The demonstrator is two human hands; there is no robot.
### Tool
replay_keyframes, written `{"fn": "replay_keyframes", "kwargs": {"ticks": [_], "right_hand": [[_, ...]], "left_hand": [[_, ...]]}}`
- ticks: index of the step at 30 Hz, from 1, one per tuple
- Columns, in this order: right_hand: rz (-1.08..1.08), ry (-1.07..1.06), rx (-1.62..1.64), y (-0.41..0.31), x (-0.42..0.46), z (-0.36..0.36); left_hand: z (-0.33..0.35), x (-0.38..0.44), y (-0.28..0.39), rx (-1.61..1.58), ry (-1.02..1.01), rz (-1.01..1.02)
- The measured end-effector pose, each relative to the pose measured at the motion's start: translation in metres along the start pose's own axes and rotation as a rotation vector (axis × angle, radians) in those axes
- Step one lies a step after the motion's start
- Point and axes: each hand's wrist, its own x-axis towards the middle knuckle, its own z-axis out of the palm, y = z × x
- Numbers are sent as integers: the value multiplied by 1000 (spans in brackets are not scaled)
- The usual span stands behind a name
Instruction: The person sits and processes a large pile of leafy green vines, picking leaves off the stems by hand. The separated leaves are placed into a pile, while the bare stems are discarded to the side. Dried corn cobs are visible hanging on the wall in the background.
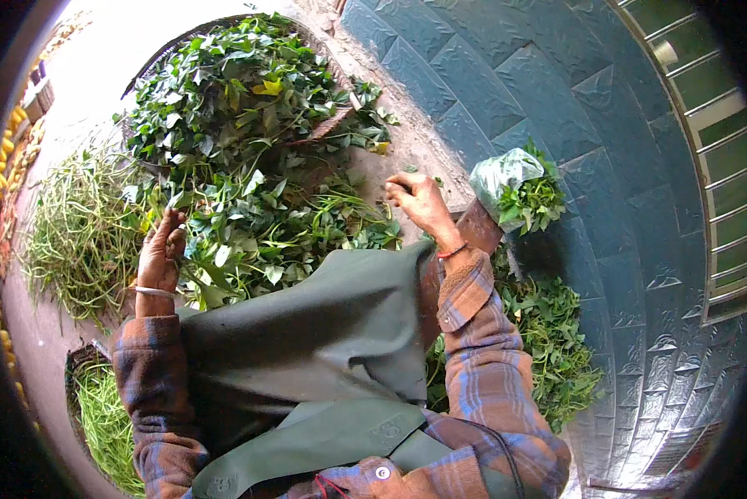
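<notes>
My left hand (160, 259), with a pale bangle at the wrist, is raised at the left edge of a loose heap of leafy green vines (273, 218). Its fingers are closed together, and a leafy stem (175, 201) shows at the fingertips. My right hand (418, 198), with a red cord at the wrist, hovers right of the heap over the floor. Its fingers are curled inward; whether anything is pinched between them is hidden. A dark green apron (311, 330) covers my lap, just below the heap.
A wide woven basket (333, 121) piled with leaves stands beyond the heap. Bare stems (77, 231) lie at left, above a container of green stalks (105, 424). At right are a plastic bag (504, 174) of leaves, more greens (554, 343) and a blue-green tiled wall (536, 81).
</notes>
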Motion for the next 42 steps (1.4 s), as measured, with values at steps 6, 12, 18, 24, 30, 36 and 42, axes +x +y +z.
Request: {"fn": "replay_keyframes", "kwargs": {"ticks": [6,12,18,24,30,36,42], "right_hand": [[-118,-211,327,-118,33,68],[138,-238,890,-116,40,159],[110,-400,917,-130,40,185],[-11,-409,803,-134,41,198],[-345,-148,62,-134,40,197],[-275,67,-148,-119,59,177],[-417,125,87,-114,58,180]], "left_hand": [[45,-28,10,264,-229,-78],[43,-27,0,179,-363,-167],[38,-30,0,178,-385,-261],[44,-33,-4,237,-394,-333],[38,-29,-7,199,-384,-349],[37,-32,-1,119,-373,-328],[34,-26,-5,95,-380,-275]]}}
